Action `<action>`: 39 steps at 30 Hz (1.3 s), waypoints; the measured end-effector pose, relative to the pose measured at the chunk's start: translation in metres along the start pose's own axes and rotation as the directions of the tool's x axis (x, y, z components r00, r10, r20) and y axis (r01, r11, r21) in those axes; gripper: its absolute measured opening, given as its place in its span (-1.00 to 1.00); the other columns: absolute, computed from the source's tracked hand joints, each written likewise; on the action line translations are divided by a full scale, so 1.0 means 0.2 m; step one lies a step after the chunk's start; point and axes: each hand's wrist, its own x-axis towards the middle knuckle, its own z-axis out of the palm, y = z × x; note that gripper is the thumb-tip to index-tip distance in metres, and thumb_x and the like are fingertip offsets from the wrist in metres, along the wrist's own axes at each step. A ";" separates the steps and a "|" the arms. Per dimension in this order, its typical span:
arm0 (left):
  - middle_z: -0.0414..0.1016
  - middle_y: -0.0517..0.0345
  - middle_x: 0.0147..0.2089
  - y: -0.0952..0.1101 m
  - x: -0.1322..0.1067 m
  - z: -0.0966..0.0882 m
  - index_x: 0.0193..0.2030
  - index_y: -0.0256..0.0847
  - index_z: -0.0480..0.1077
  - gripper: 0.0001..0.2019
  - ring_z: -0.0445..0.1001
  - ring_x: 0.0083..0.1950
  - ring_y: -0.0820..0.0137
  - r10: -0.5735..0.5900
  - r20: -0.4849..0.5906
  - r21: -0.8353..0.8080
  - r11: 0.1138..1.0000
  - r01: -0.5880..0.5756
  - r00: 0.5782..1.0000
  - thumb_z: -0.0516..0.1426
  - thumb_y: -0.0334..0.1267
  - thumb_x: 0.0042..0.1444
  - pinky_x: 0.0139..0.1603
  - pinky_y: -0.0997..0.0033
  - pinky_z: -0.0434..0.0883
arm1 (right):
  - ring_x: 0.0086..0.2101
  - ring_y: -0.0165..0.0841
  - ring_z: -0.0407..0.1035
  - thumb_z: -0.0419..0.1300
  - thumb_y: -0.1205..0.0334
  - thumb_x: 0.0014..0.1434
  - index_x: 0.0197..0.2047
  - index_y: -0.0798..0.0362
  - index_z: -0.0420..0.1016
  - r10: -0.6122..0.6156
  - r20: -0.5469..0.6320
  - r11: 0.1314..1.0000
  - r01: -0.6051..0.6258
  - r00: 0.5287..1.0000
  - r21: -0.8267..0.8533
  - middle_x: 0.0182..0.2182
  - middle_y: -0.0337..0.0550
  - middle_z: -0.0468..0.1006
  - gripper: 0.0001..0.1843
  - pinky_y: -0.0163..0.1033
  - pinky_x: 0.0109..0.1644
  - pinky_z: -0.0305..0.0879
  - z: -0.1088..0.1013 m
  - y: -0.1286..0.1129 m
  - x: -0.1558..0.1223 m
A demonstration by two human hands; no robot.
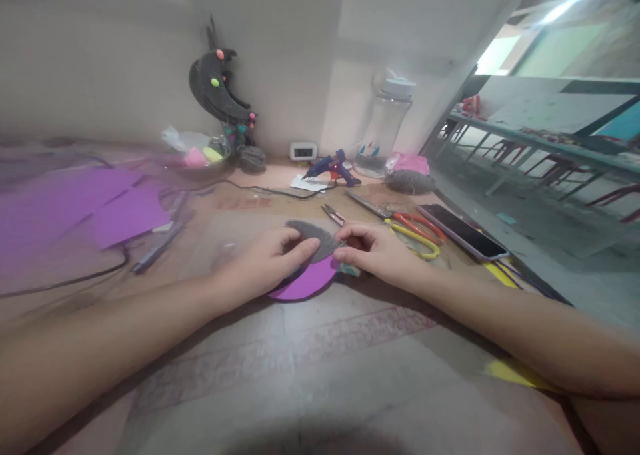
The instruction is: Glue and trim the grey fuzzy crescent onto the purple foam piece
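**Both hands on the grey piece**

Nearest to me the table is bare, with a yellow scrap lying under my right forearm. Further out, my left hand is closed on the grey piece, with one finger laid flat across its near edge and the other fingers curled below. My right hand pinches the same piece at its right tip, fingertips pressed together. The grey piece is held low between the two hands, just above a purple disc. The disc lies flat on the table, partly under my left hand.

Just past my right hand lie small snips. Beside them are scissors with red and yellow handles, and a phone lies face up to their right. Well off to the left are purple sheets, with a dark cable running in front of them.

By the wall a blue glue gun rests on white paper, with a small white clock behind it. To the right of them stands a clear bottle, and to the left a black crescent dotted with coloured beads leans upright against the wall.
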 end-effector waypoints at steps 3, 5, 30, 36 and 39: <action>0.12 0.29 -0.53 -0.01 0.00 0.00 -0.54 -0.20 0.21 -0.54 0.15 -0.48 0.46 0.009 -0.002 0.025 1.000 -0.008 1.000 -0.03 0.08 0.25 -0.48 0.41 0.05 | -0.58 -0.51 0.09 0.35 0.01 0.01 -0.29 0.07 0.51 -0.023 0.004 0.998 0.023 1.000 -0.064 -0.63 -0.41 0.19 -0.68 -0.35 -0.48 0.03 0.00 0.00 0.00; 0.15 0.29 -0.53 -0.01 0.00 0.00 -0.54 -0.20 0.21 -0.55 0.18 -0.46 0.45 0.016 -0.005 0.029 0.999 -0.016 1.000 -0.02 0.07 0.25 -0.47 0.41 0.06 | -0.57 -0.51 0.11 0.34 0.02 0.03 -0.29 0.07 0.51 -0.026 0.008 0.997 0.027 1.000 -0.077 -0.62 -0.40 0.20 -0.71 -0.35 -0.47 0.03 0.00 0.00 0.00; 0.12 0.29 -0.53 0.00 0.01 0.00 -0.54 -0.17 0.13 -0.57 0.14 -0.48 0.45 0.053 -0.016 -0.017 0.998 -0.054 0.998 -0.03 0.04 0.27 -0.48 0.41 0.09 | -0.55 -0.52 0.18 0.12 0.06 0.25 -0.39 0.09 0.44 -0.102 0.007 0.994 0.102 0.995 -0.030 -0.54 -0.32 0.33 -0.70 -0.35 -0.45 0.12 0.01 -0.01 -0.02; 0.17 0.27 -0.50 -0.01 0.01 0.00 -0.51 -0.19 0.20 -0.58 0.19 -0.45 0.44 0.032 -0.019 -0.040 0.999 -0.032 0.999 -0.02 0.05 0.26 -0.46 0.42 0.12 | -0.54 -0.48 0.19 -0.04 -0.06 0.34 -0.32 0.09 0.45 -0.152 0.008 0.988 0.152 0.988 -0.001 -0.54 -0.29 0.33 -0.56 -0.34 -0.44 0.14 0.01 0.00 -0.02; 0.16 0.28 -0.52 -0.01 0.01 0.00 -0.52 -0.18 0.20 -0.59 0.14 -0.48 0.45 0.019 -0.028 -0.057 0.998 -0.021 0.999 -0.02 0.03 0.25 -0.49 0.43 0.09 | -0.46 -0.46 0.28 -0.01 -0.04 0.33 -0.15 0.08 0.50 -0.156 -0.076 0.987 0.152 0.985 -0.050 -0.41 -0.21 0.45 -0.60 -0.33 -0.38 0.20 -0.02 0.02 0.00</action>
